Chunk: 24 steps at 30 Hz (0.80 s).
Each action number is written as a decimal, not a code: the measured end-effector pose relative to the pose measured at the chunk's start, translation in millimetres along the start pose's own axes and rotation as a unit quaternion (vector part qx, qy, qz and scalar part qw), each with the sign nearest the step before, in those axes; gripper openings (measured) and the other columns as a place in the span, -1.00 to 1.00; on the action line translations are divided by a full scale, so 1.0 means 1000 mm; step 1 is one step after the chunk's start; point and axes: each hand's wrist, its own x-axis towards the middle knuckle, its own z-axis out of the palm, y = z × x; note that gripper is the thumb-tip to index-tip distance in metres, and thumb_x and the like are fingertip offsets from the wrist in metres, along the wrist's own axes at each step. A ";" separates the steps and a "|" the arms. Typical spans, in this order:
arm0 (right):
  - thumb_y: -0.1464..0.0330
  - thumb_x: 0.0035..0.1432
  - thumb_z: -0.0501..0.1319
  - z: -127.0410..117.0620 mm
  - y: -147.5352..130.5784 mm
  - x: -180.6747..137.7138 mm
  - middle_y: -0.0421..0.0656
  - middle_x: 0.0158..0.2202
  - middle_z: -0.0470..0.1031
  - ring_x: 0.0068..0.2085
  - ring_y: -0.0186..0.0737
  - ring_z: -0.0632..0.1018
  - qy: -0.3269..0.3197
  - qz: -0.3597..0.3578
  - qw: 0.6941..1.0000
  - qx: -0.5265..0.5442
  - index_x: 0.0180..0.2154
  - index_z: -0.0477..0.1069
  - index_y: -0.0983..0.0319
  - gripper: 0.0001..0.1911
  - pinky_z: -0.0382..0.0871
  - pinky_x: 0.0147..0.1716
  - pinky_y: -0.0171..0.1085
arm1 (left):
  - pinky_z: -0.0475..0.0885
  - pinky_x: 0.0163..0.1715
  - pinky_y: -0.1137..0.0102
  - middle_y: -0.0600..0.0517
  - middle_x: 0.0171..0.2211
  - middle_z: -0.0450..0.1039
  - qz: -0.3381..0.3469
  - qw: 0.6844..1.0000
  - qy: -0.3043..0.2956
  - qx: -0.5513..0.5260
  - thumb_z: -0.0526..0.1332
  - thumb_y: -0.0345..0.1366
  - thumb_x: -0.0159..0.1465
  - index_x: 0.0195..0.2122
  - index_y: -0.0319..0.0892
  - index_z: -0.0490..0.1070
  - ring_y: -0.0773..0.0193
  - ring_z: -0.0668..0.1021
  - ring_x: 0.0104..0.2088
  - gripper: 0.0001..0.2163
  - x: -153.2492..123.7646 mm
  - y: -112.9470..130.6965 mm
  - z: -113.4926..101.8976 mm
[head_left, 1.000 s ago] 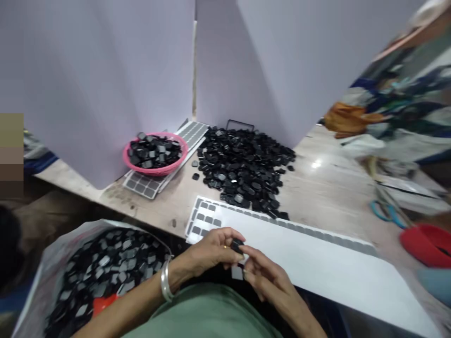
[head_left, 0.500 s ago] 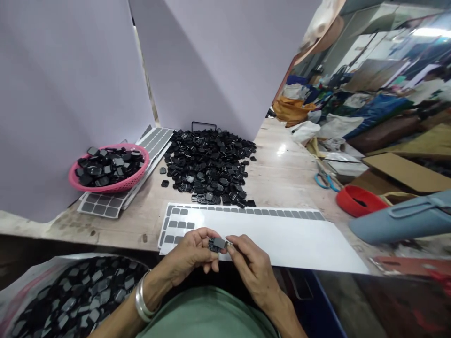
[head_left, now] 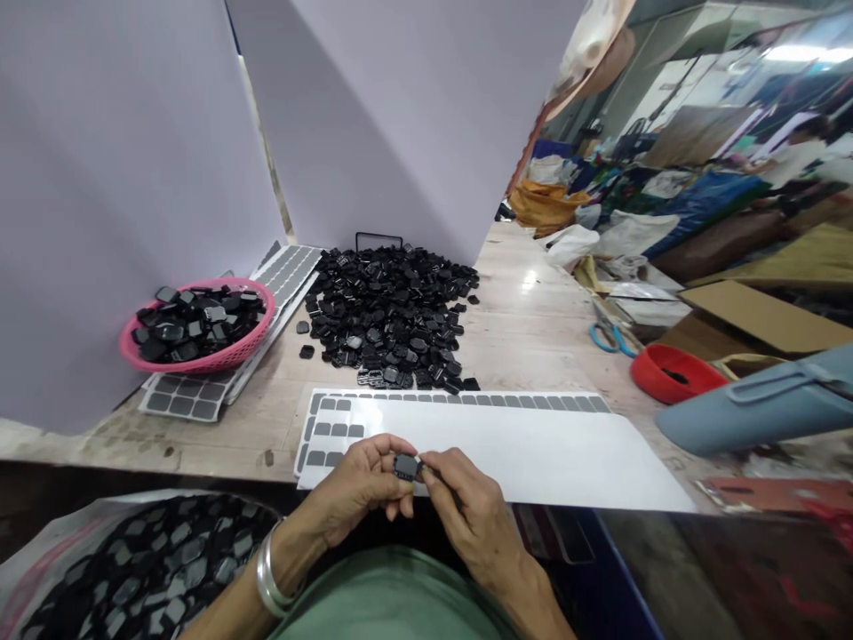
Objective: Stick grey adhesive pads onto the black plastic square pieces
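Note:
My left hand (head_left: 360, 484) pinches a small black square part (head_left: 406, 466) just over the table's near edge. My right hand (head_left: 463, 507) meets it from the right, fingertips pressed on the same part. Right behind the hands lies a long white sticker sheet (head_left: 520, 444) with grey square pads left along its top and left edge. A big heap of black parts (head_left: 390, 316) sits farther back on the table. A silver bangle is on my left wrist.
A pink basket (head_left: 200, 360) of black parts rests on more grey pad sheets (head_left: 183, 396) at the left. A bag of parts (head_left: 133, 578) sits at the lower left. Scissors (head_left: 609, 338), a red bowl (head_left: 673, 373) and a blue-grey case (head_left: 760, 409) lie at the right. Lilac partition boards stand behind.
The view swung from tilted to level. My hands stayed together on the black part, with the right fingers pressing closer onto it; a grey pad seen on it half a second ago no longer shows.

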 end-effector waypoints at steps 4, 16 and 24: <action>0.43 0.33 -0.02 0.002 0.001 -0.001 -0.14 -0.31 0.38 -0.32 -0.25 0.45 0.000 0.000 1.000 -0.011 -0.07 0.34 0.19 -0.77 0.32 -0.35 -0.27 | 0.32 -0.64 0.59 -0.06 -0.42 0.51 0.001 1.000 -0.004 -0.003 0.34 -0.48 0.01 -0.14 -0.30 0.31 0.35 0.53 -0.57 -0.62 0.001 -0.003 -0.003; 0.45 0.33 -0.07 0.004 -0.007 0.000 -0.14 -0.32 0.37 -0.35 -0.22 0.45 -0.022 0.010 0.994 -0.109 -0.18 0.30 0.20 -0.80 0.31 -0.37 -0.28 | 0.32 -0.64 0.57 0.05 -0.51 0.46 0.002 0.999 0.020 0.031 0.40 -0.34 -0.01 -0.18 -0.27 0.31 0.35 0.52 -0.57 -0.60 0.002 -0.004 0.001; 0.47 0.32 -0.06 0.009 0.004 0.000 -0.16 -0.31 0.38 -0.36 -0.22 0.47 -0.032 0.040 0.974 -0.219 -0.18 0.31 0.19 -0.80 0.29 -0.38 -0.28 | 0.16 -0.68 0.58 0.10 -0.62 0.38 0.113 0.966 0.156 0.172 0.28 -0.15 0.14 -0.27 -0.26 0.36 0.47 0.36 -0.67 -0.72 -0.002 0.010 -0.024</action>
